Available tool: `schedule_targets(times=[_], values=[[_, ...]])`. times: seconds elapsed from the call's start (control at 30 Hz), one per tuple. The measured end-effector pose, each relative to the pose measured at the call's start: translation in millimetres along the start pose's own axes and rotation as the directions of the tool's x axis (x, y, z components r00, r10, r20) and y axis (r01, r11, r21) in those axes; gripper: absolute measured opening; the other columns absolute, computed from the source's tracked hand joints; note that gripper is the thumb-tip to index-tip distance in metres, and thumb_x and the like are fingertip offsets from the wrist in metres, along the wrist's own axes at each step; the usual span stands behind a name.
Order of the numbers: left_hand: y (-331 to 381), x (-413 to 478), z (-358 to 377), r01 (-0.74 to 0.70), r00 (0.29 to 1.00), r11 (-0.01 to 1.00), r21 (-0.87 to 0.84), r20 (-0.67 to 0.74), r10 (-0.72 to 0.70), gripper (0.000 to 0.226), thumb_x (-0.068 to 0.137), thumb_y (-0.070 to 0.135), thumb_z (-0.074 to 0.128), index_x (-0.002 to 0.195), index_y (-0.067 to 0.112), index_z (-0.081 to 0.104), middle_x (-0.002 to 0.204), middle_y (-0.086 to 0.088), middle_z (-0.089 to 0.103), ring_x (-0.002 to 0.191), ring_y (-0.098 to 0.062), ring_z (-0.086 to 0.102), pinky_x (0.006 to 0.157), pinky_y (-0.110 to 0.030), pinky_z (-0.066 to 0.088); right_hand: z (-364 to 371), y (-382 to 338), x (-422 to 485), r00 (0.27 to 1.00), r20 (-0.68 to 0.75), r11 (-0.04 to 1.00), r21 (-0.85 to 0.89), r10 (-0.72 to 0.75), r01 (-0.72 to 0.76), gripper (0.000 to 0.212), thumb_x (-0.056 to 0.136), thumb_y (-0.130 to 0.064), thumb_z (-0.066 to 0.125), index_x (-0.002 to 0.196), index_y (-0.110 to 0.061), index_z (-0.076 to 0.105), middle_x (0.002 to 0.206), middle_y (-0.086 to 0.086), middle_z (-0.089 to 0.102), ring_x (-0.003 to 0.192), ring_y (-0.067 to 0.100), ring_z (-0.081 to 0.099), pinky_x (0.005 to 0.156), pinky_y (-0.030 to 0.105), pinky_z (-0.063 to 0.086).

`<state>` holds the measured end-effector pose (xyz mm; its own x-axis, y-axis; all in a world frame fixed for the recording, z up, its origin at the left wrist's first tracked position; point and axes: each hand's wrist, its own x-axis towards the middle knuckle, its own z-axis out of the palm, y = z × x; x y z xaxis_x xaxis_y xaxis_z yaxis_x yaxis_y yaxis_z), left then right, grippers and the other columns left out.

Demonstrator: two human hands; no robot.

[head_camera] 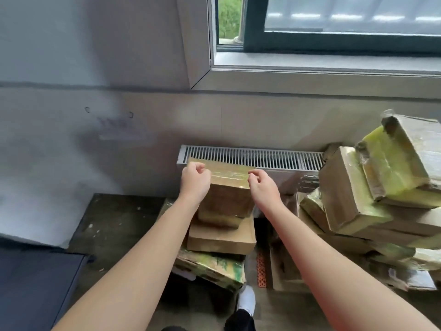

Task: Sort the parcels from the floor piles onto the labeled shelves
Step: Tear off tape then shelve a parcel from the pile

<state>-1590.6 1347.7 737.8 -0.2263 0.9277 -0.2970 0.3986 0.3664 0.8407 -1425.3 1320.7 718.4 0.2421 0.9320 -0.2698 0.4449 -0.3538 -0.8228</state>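
Note:
A brown cardboard parcel (226,187) with shiny tape across its top stands on a small floor stack in front of the radiator. My left hand (194,180) has curled fingers at its upper left edge. At the upper right edge my right hand (261,185) curls its fingers the same way. Both hands seem to pinch the parcel's top from either side. Beneath it lie a flatter brown box (222,240) and a green-printed parcel (212,266). No labeled shelf is in view.
A tall leaning pile of taped parcels (381,187) fills the right side. A grilled radiator (253,157) runs along the wall under the window (334,32). A dark panel (35,283) lies at lower left. An orange mesh strip (261,271) and my white shoe (247,299) show below.

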Motion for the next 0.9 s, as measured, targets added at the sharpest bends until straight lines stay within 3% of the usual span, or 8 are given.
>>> schedule_targets(times=[0.13,0.3,0.37,0.43,0.53,0.67,0.8,0.9], values=[[-10.6,55.4,12.7,0.081,0.996,0.988,0.132,-0.053,-0.074,0.039,0.095,0.014,0.050,0.134,0.012,0.054,0.136,-0.008,0.047,0.113,-0.024,0.053,0.097,-0.040,0.050,7.6,11.7,53.9,0.998,0.015,0.993,-0.099,0.062,-0.060,0.036,0.103,-0.022,0.039,0.132,-0.008,0.055,0.116,0.007,0.064,0.081,0.017,0.055,0.066,0.027,0.037],[-33.6,110.8,22.7,0.208,0.975,0.951,0.230,-0.125,-0.183,0.048,0.098,0.021,0.053,0.144,0.010,0.043,0.145,-0.012,0.038,0.130,-0.030,0.040,0.101,-0.039,0.043,21.5,34.9,105.2,0.977,0.000,0.961,-0.181,0.212,-0.208,0.045,0.102,-0.024,0.041,0.142,-0.002,0.043,0.138,0.019,0.051,0.118,0.031,0.054,0.085,0.030,0.039],[-47.8,126.1,25.2,0.277,0.961,0.928,0.249,-0.092,-0.262,0.059,0.097,0.027,0.056,0.149,0.009,0.034,0.150,-0.013,0.036,0.136,-0.033,0.036,0.106,-0.044,0.039,29.9,43.5,117.8,0.953,0.022,0.933,-0.208,0.303,-0.292,0.050,0.102,-0.026,0.039,0.144,0.001,0.037,0.140,0.020,0.048,0.123,0.034,0.050,0.088,0.032,0.038],[-62.7,135.9,26.7,0.332,0.942,0.915,0.227,-0.030,-0.335,0.065,0.096,0.030,0.058,0.150,0.007,0.030,0.150,-0.014,0.038,0.134,-0.035,0.042,0.106,-0.045,0.041,38.2,51.4,126.7,0.928,0.040,0.909,-0.219,0.371,-0.354,0.051,0.102,-0.027,0.039,0.143,0.002,0.035,0.139,0.020,0.049,0.124,0.034,0.049,0.087,0.033,0.038],[-78.6,139.5,27.6,0.334,0.937,0.909,0.251,0.014,-0.348,0.055,0.092,0.032,0.064,0.137,0.008,0.044,0.133,-0.014,0.053,0.115,-0.033,0.054,0.099,-0.046,0.049,45.4,55.4,132.6,0.901,0.032,0.882,-0.221,0.433,-0.416,0.051,0.099,-0.031,0.043,0.139,0.001,0.040,0.133,0.019,0.054,0.120,0.036,0.051,0.087,0.036,0.041],[-81.9,137.1,21.5,0.346,0.933,0.890,0.297,-0.013,-0.358,0.075,0.085,0.039,0.072,0.143,0.009,0.035,0.141,-0.013,0.041,0.127,-0.035,0.044,0.104,-0.049,0.044,45.4,47.0,132.2,0.893,-0.007,0.881,-0.159,0.450,-0.445,0.058,0.091,-0.036,0.053,0.136,0.001,0.047,0.133,0.019,0.053,0.121,0.037,0.051,0.099,0.045,0.046],[-80.2,133.8,5.6,0.350,0.933,0.901,0.257,-0.003,-0.361,0.088,0.081,0.043,0.073,0.149,0.010,0.028,0.148,-0.013,0.034,0.133,-0.035,0.039,0.105,-0.052,0.043,36.5,30.5,128.3,0.909,0.004,0.906,0.080,0.418,-0.417,0.055,0.076,-0.045,0.060,0.119,-0.011,0.066,0.115,0.010,0.066,0.099,0.029,0.065,0.088,0.048,0.056],[-79.5,130.1,-6.7,0.371,0.926,0.918,0.141,0.014,-0.376,0.084,0.081,0.041,0.075,0.145,0.009,0.033,0.144,-0.013,0.037,0.130,-0.033,0.043,0.105,-0.049,0.044,28.4,12.4,121.8,0.916,0.032,0.896,0.200,0.399,-0.397,0.062,0.069,-0.057,0.068,0.122,-0.026,0.056,0.122,0.005,0.060,0.103,0.026,0.063,0.088,0.047,0.056]])
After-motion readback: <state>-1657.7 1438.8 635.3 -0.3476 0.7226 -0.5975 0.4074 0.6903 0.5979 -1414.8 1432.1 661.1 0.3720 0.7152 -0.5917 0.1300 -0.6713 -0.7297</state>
